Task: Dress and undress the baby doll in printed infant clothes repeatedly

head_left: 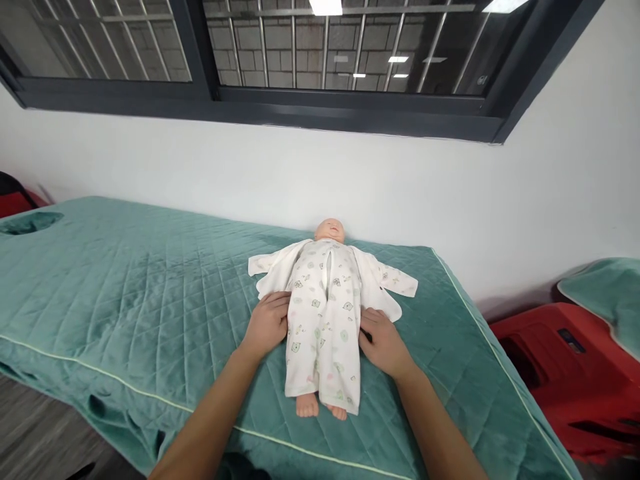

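The green bed (pixel 150 287) spreads mostly left of the doll (pixel 330 230), which lies on it face up, presumably for soft, flat support. Just left of the doll's legs, the left hand (pixel 270 321) has loosely bent fingers against the patterned trousers (pixel 305 327); just right of those legs, the right hand (pixel 383 337) curls in likewise, seemingly to keep the cloth straight. Whether either pinches fabric, I cannot tell. The doll's long axis runs away from the person, head toward the wall (pixel 250 173), feet (pixel 307 405) nearest
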The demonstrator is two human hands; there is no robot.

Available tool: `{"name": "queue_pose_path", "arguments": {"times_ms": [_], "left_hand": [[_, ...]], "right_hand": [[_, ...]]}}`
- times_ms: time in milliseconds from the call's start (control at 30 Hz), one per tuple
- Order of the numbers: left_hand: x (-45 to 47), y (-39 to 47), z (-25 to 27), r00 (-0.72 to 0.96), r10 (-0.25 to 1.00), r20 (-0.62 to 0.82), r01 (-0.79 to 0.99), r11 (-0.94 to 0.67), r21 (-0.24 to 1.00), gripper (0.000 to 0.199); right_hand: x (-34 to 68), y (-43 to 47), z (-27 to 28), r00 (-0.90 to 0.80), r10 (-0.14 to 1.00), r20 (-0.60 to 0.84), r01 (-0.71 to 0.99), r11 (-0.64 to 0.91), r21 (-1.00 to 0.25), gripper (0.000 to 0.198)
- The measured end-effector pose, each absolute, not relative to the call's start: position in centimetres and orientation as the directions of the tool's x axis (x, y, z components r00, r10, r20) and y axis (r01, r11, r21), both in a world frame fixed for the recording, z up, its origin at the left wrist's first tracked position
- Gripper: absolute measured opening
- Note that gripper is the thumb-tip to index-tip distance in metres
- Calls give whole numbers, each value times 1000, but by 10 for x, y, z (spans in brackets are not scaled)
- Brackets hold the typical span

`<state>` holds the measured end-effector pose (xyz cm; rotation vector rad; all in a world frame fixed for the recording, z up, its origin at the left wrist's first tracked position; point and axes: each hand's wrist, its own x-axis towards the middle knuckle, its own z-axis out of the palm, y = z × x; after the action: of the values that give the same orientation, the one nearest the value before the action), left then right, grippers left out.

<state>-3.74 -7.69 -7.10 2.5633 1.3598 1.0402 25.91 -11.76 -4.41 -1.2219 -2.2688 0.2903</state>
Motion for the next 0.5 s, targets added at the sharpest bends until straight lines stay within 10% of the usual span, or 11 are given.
{"name": "queue_pose_path", "arguments": {"times_ms": [133, 267, 500], "left_hand": [[-45, -77, -71, 101, 834, 542, 699, -447, 558, 33], [-57, -69, -74, -339, 801, 494, 710, -127, 693, 31], [-71, -43, -73, -389, 879, 275, 837, 212, 504, 39]], "right_hand": [[260, -119, -47, -302, 893, 334, 721, 443, -533, 27], [276, -112, -57, 195, 919, 344, 708, 111, -697, 32], [304, -100, -68, 454, 795, 402, 837, -227, -498, 34]]}}
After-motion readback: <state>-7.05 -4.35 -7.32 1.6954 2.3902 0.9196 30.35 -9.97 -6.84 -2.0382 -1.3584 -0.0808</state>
